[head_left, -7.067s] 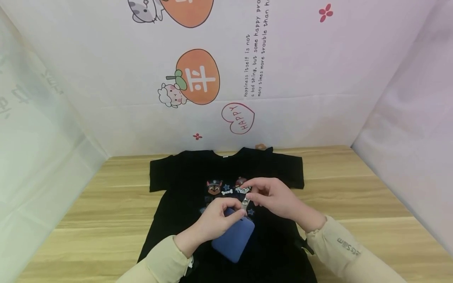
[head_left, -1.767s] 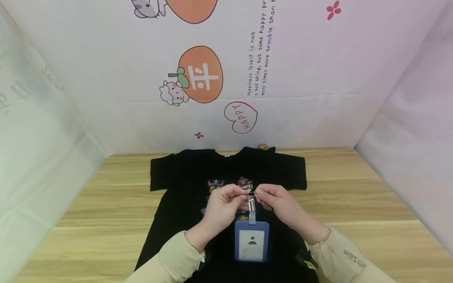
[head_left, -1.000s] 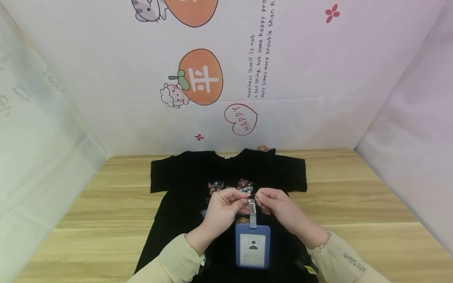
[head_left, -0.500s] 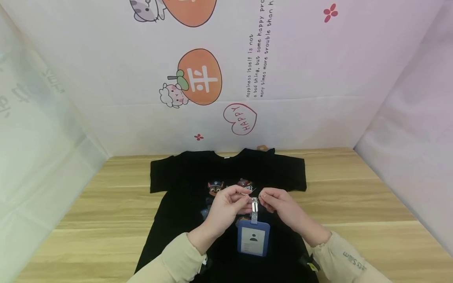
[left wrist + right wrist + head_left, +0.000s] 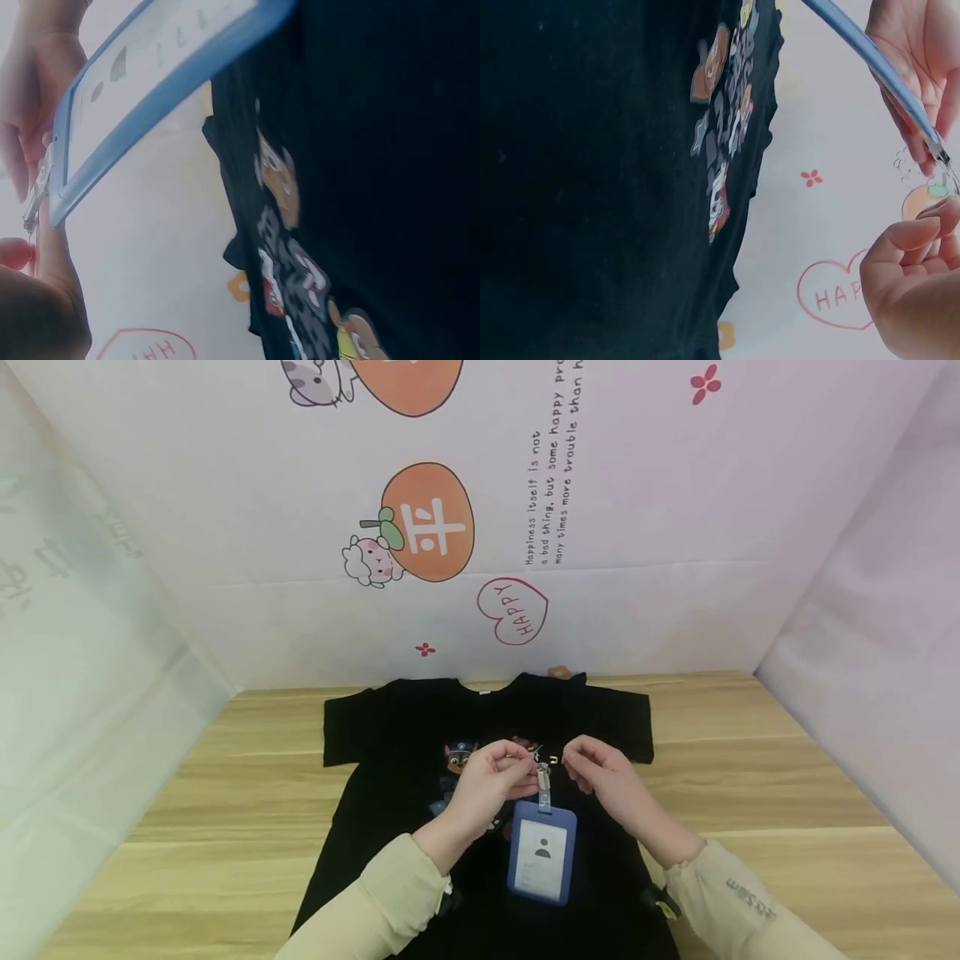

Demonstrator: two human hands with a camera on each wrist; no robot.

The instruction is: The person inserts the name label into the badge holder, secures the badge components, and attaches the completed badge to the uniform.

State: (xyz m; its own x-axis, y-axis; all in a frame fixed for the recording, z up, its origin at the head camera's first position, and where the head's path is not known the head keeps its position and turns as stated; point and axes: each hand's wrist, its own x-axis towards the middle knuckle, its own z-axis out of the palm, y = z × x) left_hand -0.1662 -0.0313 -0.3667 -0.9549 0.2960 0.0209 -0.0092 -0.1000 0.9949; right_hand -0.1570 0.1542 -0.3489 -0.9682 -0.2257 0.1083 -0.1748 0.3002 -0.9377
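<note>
A blue badge holder [image 5: 542,860] with a white card inside hangs upright from a clear strap and a metal clip [image 5: 543,779]. My left hand [image 5: 498,777] pinches the pin-and-clip part at the top between thumb and fingers. The clasp end of the safety pin [image 5: 553,760] sticks out to the right, and its thin needle stands up apart from it. My right hand [image 5: 600,772] hovers just right of the clasp, fingers bent and seemingly apart from it. Below lies a black T-shirt [image 5: 420,718] with cartoon dog prints. The left hand hides part of the pin.
The shirt is spread on a wood-grain table [image 5: 225,818], collar toward the back. A white printed cloth [image 5: 637,527] forms the back wall, and pale cloths [image 5: 97,610] hang at both sides.
Earlier the holder was lower and showed its plain blue back; now its card faces me. The pin has come undone. In the last half second, both hands rose slightly, and the right fingers drew off the clasp.
</note>
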